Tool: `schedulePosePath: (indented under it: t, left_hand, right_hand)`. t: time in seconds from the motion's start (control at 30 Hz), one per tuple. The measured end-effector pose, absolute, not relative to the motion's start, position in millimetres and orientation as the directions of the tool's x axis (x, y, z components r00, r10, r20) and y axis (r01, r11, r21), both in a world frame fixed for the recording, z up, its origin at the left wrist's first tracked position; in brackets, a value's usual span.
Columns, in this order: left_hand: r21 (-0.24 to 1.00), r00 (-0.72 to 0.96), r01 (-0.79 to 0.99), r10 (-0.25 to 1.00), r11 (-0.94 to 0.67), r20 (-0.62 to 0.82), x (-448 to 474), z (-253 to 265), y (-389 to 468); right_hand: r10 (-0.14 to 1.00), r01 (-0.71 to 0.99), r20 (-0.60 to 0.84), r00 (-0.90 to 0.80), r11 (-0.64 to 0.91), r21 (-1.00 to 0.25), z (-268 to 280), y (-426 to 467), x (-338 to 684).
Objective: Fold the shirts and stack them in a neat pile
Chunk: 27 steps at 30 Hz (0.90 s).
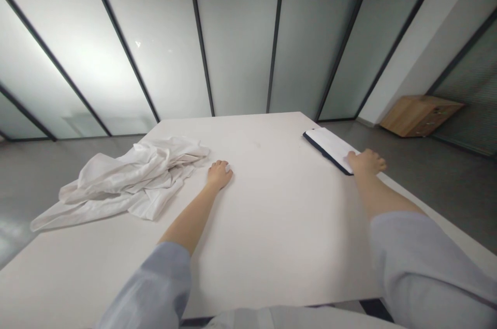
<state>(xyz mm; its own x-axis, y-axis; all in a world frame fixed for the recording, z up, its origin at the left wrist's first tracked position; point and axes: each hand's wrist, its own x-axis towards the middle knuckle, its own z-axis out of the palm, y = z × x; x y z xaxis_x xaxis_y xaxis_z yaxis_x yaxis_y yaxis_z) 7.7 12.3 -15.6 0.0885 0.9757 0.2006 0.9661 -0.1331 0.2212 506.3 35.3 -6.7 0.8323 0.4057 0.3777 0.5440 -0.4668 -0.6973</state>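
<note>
My left hand (219, 174) rests on the white table, its fingers curled around a small white object (228, 168) that is mostly hidden. Just left of that hand lies a crumpled white cloth garment (135, 179), spread toward the table's left edge. Over at the right edge, my right hand (367, 162) is closed on the near end of a dark clipboard (325, 153). Its thumb lies on top of the white paper (330, 141), and its other fingers reach past the side. The clipboard lies flat or nearly so; I cannot tell if that end is raised.
The white table (272, 225) extends from my body toward a frosted glass partition (240, 34) with dark frames. A wooden cabinet (421, 116) stands on the grey floor (446, 179) at the right, beyond the table edge.
</note>
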Motion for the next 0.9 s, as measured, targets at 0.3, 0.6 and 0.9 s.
schedulePosePath:
  t: [0.3,0.6,0.9]
  left_hand:
    - [0.235,0.133,0.955,0.971,-0.179,0.197,5.2,-16.4,9.2]
    - [0.249,0.119,0.954,0.974,-0.167,0.195,3.2,-19.6,11.8]
    - [0.323,0.337,0.833,0.875,-0.450,0.349,8.3,-22.2,8.6]
  right_hand:
    - [0.517,0.732,0.538,0.666,-0.312,-0.606,3.8,28.9,533.3]
    - [0.704,0.884,0.703,-0.098,0.386,-0.263,32.3,38.8,356.2]
    - [0.781,0.768,0.439,-0.444,0.584,-0.264,-27.5,18.5,241.8]
